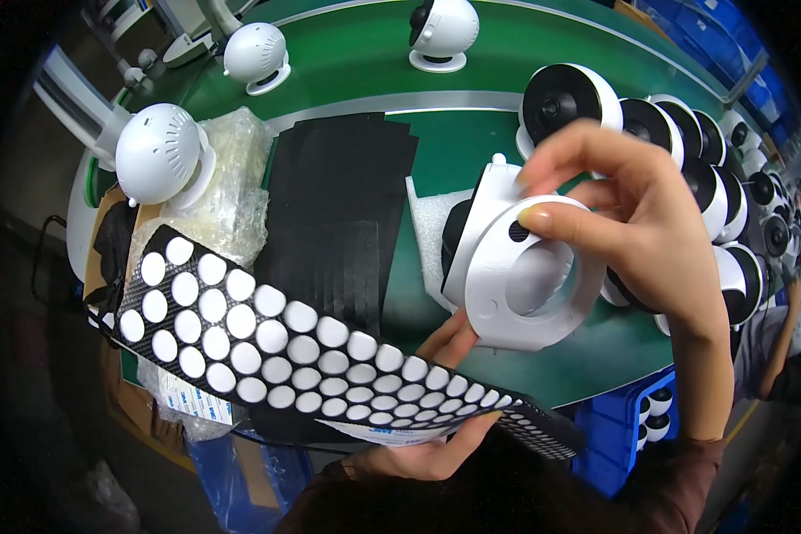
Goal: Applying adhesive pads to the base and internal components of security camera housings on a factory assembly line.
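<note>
My left hand grips a long black sheet with rows of white round pads, folded over toward its right end. Fingers of this hand also reach past the sheet's upper edge and touch the white ring-shaped base of a round white camera. The camera lies tipped on its side against a white foam block. At the ring's upper rim, my right hand presses its thumb beside a small black textured round pad. Its other fingers are bent and blurred above the ring.
Black sheets lie stacked on the green table, with bubble-wrapped packs beside them. A white round camera stands at left. Several more cameras crowd the right side. A blue bin stands below the table's right edge.
</note>
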Motion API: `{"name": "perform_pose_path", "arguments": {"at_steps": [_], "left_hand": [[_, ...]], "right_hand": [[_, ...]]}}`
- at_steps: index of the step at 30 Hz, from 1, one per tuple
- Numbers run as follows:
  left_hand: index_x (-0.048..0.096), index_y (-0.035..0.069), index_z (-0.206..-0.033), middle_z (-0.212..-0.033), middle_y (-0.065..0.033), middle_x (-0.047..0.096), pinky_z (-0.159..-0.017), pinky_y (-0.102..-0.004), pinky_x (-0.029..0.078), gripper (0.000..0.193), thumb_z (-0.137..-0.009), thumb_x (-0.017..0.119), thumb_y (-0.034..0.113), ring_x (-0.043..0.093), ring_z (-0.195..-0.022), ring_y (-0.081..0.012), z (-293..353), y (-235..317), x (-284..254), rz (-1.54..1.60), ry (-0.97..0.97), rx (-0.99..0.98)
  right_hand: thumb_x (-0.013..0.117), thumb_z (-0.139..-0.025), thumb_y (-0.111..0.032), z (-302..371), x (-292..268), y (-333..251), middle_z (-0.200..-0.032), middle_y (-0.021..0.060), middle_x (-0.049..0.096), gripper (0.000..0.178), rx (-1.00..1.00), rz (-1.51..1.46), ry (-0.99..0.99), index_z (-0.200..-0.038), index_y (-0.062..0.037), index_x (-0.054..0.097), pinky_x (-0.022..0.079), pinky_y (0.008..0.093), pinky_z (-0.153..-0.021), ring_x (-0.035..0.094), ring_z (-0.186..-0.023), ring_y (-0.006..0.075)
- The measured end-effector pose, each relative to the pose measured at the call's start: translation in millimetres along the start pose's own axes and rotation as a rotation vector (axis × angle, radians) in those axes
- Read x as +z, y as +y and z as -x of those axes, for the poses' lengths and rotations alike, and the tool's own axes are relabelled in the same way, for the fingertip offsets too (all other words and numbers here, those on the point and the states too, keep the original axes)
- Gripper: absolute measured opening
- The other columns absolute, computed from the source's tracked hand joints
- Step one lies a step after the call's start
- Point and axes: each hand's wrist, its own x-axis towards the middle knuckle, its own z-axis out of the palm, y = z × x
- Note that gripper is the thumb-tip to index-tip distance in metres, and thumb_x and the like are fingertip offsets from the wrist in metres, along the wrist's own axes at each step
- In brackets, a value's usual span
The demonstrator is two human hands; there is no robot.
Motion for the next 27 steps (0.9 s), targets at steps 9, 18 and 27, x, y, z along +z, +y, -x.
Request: {"name": "perform_pose_path", "arguments": {"at_steps": [9, 18, 27], "left_hand": [[0.019, -0.01, -0.125, -0.125, -0.0235, 0.031, -0.097, -0.0362, 0.022, 0.069, -0.067, 0.054, 0.001, 0.03, -0.118, -0.0262, -1, 4, 1, -0.176, -0.033, 0.167], [0.021, -0.008, -0.122, -0.124, -0.0187, 0.032, -0.085, -0.0265, 0.037, 0.064, -0.068, 0.055, -0.008, 0.042, -0.104, -0.0186, 9, 1, 16, 0.358, 0.26, 0.132], [0.043, -0.003, -0.105, -0.094, -0.0111, 0.056, -0.077, -0.0257, 0.042, 0.039, -0.069, 0.057, -0.005, 0.054, -0.087, -0.015, 25, 18, 12, 0.355, 0.477, 0.09]], "right_hand": [[0.062, -0.073, -0.015, 3, 7, 4, -0.059, -0.0014, 0.052, 0.017, 0.044, -0.097, -0.136, -0.072, 0.001, 0.059, 0.035, 0.0171, -0.048, 0.045, -0.053, 0.0035], [0.064, -0.068, -0.014, 12, 7, 8, -0.065, 0.0042, 0.05, 0.014, -0.569, 0.709, 0.133, -0.076, -0.0034, 0.061, 0.041, 0.0253, -0.06, 0.051, -0.065, 0.0163], [0.073, -0.054, -0.006, 98, 29, 11, -0.071, 0.0064, 0.059, 0.026, -0.502, 0.35, 0.066, -0.077, -0.0037, 0.062, 0.043, 0.0249, -0.053, 0.054, -0.06, 0.0186]]}}
